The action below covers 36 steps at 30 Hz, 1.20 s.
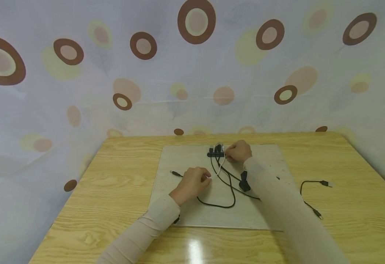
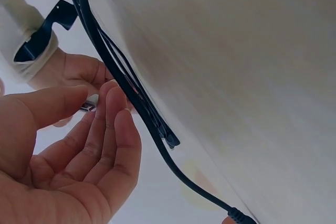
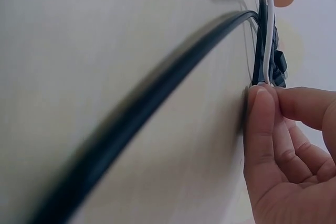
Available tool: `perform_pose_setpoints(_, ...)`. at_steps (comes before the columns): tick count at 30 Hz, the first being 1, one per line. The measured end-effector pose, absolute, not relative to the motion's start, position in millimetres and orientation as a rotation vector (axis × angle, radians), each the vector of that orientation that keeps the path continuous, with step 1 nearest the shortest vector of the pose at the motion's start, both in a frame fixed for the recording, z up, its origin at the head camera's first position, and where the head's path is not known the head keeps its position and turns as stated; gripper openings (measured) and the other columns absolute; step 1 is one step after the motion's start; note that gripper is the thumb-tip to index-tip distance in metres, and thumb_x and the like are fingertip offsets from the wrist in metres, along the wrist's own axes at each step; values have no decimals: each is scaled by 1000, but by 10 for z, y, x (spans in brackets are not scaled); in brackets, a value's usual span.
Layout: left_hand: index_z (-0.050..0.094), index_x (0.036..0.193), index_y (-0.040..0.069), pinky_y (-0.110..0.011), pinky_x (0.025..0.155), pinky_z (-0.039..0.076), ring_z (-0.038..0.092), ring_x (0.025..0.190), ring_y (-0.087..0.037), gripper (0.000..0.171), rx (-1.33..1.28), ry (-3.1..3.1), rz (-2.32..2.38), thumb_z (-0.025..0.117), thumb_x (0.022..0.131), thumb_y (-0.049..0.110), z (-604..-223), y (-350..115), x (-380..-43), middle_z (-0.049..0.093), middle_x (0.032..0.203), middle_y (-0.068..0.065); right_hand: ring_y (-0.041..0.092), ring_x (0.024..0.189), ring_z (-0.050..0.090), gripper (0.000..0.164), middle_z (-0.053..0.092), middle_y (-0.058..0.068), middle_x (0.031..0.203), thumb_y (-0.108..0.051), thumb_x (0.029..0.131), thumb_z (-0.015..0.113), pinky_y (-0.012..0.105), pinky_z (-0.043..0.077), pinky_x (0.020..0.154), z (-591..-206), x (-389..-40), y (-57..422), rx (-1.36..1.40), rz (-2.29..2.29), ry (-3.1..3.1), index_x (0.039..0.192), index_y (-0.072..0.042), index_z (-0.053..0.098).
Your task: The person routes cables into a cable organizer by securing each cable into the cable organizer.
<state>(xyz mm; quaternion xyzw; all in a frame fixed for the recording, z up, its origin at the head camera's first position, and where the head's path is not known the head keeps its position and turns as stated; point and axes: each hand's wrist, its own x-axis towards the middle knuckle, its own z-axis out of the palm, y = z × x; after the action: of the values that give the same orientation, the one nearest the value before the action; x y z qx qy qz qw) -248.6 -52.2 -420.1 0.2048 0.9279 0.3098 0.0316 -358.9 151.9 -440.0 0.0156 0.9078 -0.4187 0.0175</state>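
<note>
A black cable holder (image 1: 213,155) lies near the back of a pale board (image 1: 185,154), with several black cables and a white cable (image 1: 221,165) held in it. At the holder's right end, my right hand (image 1: 239,151) pinches the white cable between thumb and fingertips; the right wrist view shows this white cable (image 3: 270,35) running into the fingertips. Lower left on the board, my left hand (image 1: 191,183) holds a small metal-tipped plug (image 2: 90,104) between thumb and fingers. The fingers partly hide that plug.
A black cable (image 1: 215,206) loops across the board, its plug (image 1: 176,173) left of my left hand. Beyond the board's right edge, a short black cable (image 1: 306,202) lies on the wooden table (image 1: 354,212). A patterned cloth (image 1: 166,73) hangs behind.
</note>
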Motion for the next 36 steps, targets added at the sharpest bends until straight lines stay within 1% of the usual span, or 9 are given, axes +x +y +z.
perform_pose_setpoints(2, 71, 101, 1, -21, 57, 48, 61, 66, -8, 15, 631, 2859, 953, 64, 92, 12, -4203, -520, -2484, 70, 81, -5, 7, 52, 62, 18, 71, 5, 68, -13, 86, 65, 41, 55, 78, -4408, -3592, 1505, 75, -1303, 2817, 91, 2, 75)
perform_pose_setpoints(6, 70, 101, 1, -21, 56, 47, 60, 64, -7, 16, 628, 2855, 954, 64, 92, 13, -4208, -516, -2485, 70, 80, -5, 9, 52, 61, 17, 69, 2, 63, -12, 85, 65, 42, 54, 79, -4366, -3550, 1474, 97, -1274, 2833, 88, 1, 75)
perform_pose_setpoints(12, 70, 100, 1, -21, 55, 47, 59, 64, -7, 16, 615, 2847, 957, 64, 92, 13, -4204, -521, -2474, 70, 80, -5, 11, 54, 62, 16, 68, 0, 62, -12, 86, 64, 46, 52, 84, -4330, -3502, 1450, 115, -1270, 2839, 87, 1, 75)
perform_pose_setpoints(16, 71, 101, 1, -21, 56, 47, 58, 64, -8, 15, 620, 2859, 937, 63, 92, 11, -4207, -524, -2476, 69, 80, -4, 17, 60, 64, 17, 68, 2, 62, -13, 86, 64, 50, 49, 89, -4351, -3514, 1446, 114, -1261, 2853, 86, 0, 75)
perform_pose_setpoints(21, 71, 103, 1, -23, 62, 47, 56, 71, -10, 17, 629, 2888, 886, 61, 91, 7, -4217, -534, -2478, 66, 84, -4, 22, 65, 65, 18, 69, 5, 65, -14, 85, 64, 51, 49, 89, -4404, -3550, 1456, 102, -1261, 2873, 85, 0, 75)
perform_pose_setpoints(26, 71, 103, 1, -26, 67, 49, 60, 78, -14, 16, 631, 2879, 866, 62, 91, 6, -4211, -535, -2471, 67, 88, -6, 22, 64, 65, 18, 70, 6, 67, -15, 85, 64, 50, 51, 85, -4427, -3559, 1481, 76, -1252, 2891, 85, -1, 76)
perform_pose_setpoints(30, 71, 102, 1, -28, 70, 51, 62, 82, -16, 15, 625, 2871, 866, 62, 91, 6, -4202, -531, -2474, 68, 90, -8, 25, 68, 67, 19, 72, 10, 72, -15, 86, 64, 50, 51, 85, -4404, -3549, 1490, 57, -1246, 2892, 86, 0, 75)
perform_pose_setpoints(32, 71, 102, 1, -28, 71, 51, 63, 84, -17, 15, 624, 2870, 860, 63, 91, 6, -4204, -529, -2476, 69, 91, -8, 24, 68, 67, 20, 72, 10, 74, -16, 87, 64, 50, 50, 87, -4396, -3542, 1494, 52, -1241, 2888, 88, 1, 75)
perform_pose_setpoints(36, 70, 103, 1, -29, 72, 52, 64, 85, -18, 15, 617, 2865, 851, 63, 91, 6, -4206, -531, -2474, 69, 92, -9, 15, 63, 67, 24, 73, 10, 77, -17, 90, 63, 46, 51, 87, -4364, -3533, 1511, 16, -1281, 2803, 96, 4, 73)
